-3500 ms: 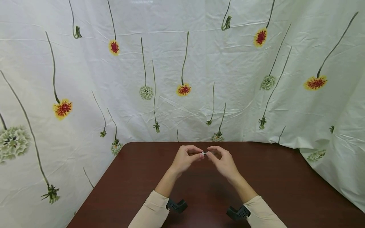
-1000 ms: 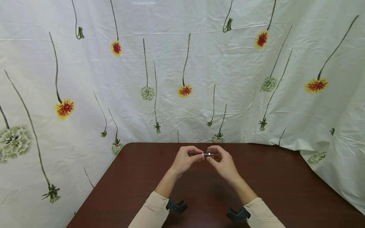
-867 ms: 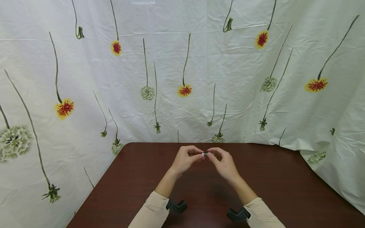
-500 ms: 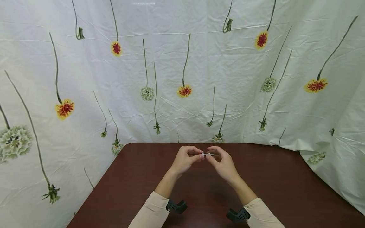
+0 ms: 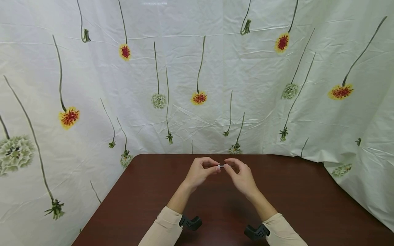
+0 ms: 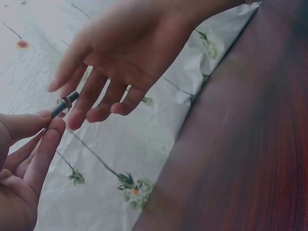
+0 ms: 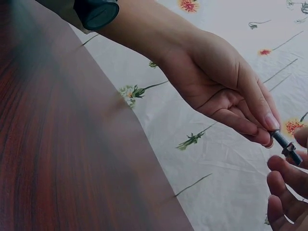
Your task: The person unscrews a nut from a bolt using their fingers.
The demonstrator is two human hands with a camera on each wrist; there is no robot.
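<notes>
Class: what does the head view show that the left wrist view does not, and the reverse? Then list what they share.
Head only: the left sleeve and the black wrist mounts.

Left wrist only: the nut around the bolt.

Shared: the left hand pinching the bolt, the right hand beside it, the table and the flowered cloth.
</notes>
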